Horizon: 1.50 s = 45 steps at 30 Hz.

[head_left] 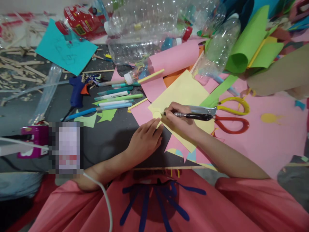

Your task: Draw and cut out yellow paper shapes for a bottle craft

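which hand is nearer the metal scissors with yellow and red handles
Right. The right hand is at the blade end of the scissors; the left hand lies farther off, to their left.

— Lighting?
— Rather dim; soft shadow on the yellow paper (185,88) beneath the gripping right hand (182,125); pale glints on plastic bottles (145,16) beyond the grip
— Quality?
— Slightly soft; stretched toward the edges; pixelated block over a lit screen (69,141) left of the grip
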### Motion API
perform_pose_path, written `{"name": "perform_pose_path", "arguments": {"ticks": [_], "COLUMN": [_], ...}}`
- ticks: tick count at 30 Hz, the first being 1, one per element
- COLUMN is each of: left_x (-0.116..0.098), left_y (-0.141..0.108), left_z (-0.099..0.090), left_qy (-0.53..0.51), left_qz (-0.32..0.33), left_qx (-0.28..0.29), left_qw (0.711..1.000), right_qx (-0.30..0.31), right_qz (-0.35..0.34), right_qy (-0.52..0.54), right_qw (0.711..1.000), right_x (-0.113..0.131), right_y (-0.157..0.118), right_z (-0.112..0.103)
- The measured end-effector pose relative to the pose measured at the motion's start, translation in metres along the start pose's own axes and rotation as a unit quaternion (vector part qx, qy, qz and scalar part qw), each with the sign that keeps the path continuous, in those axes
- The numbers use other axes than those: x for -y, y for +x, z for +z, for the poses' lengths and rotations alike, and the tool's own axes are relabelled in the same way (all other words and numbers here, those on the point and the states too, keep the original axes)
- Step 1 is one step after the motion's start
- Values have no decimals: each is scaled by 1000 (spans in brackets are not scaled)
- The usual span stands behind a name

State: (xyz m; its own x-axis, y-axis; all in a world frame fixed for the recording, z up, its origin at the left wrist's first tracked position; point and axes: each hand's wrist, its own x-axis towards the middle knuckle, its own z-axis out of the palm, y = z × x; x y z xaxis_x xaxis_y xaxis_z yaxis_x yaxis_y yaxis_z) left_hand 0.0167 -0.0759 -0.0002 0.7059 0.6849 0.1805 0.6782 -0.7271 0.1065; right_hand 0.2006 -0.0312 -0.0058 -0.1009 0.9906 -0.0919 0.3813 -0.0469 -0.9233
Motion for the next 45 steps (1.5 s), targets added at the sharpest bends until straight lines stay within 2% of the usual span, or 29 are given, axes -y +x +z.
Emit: {"name": "perform_pose_path", "arguments": {"ticks": [6, 11, 13, 15, 16, 18, 20, 23, 26, 33, 39, 42, 45], "left_x": [0, 2, 4, 5, 6, 7, 9, 10, 11, 11, 12, 13, 14], "left_y": [1, 0, 0, 0, 0, 0, 1, 2, 2, 3, 4, 3, 2], "left_z": [1, 0, 0, 1, 2, 3, 3, 3, 3, 4, 2, 4, 6], "left_qy": [7, -8, -21, -35, -41, -49, -52, -49, -47, -49, -74, -81, -80], "left_qz": [4, 5, 3, -3, -7, -13, -16, -17, -14, 5, 17, 10, 7], "left_qx": [-26, -27, -22, -14, -8, 3, 5, 0, -9, -69, -59, -36, -27], "left_qw": [1000, 1000, 1000, 999, 999, 999, 999, 999, 999, 996, 995, 996, 996], "right_qx": [-7, -11, -35, -83, -110, -124, -123, -72, -26, 36, 49, 24, -74], "right_qz": [-4, 14, -6, -56, -88, -151, -157, -169, -137, -87, -56, -66, -122], "right_qy": [4, 69, 91, 90, 76, 21, -78, -198, -217, -134, -110, -115, -128], "right_qw": [1000, 997, 995, 991, 987, 981, 977, 963, 966, 986, 991, 991, 982], "right_x": [-1, 0, 2, 5, 5, 3, -3, -13, -22, -32, -34, -30, -20], "right_y": [2, -1, -5, -7, -5, 1, 12, 26, 31, 30, 30, 28, 27], "right_z": [0, 0, -4, -13, -19, -35, -52, -74, -85, -83, -77, -76, -75]}}
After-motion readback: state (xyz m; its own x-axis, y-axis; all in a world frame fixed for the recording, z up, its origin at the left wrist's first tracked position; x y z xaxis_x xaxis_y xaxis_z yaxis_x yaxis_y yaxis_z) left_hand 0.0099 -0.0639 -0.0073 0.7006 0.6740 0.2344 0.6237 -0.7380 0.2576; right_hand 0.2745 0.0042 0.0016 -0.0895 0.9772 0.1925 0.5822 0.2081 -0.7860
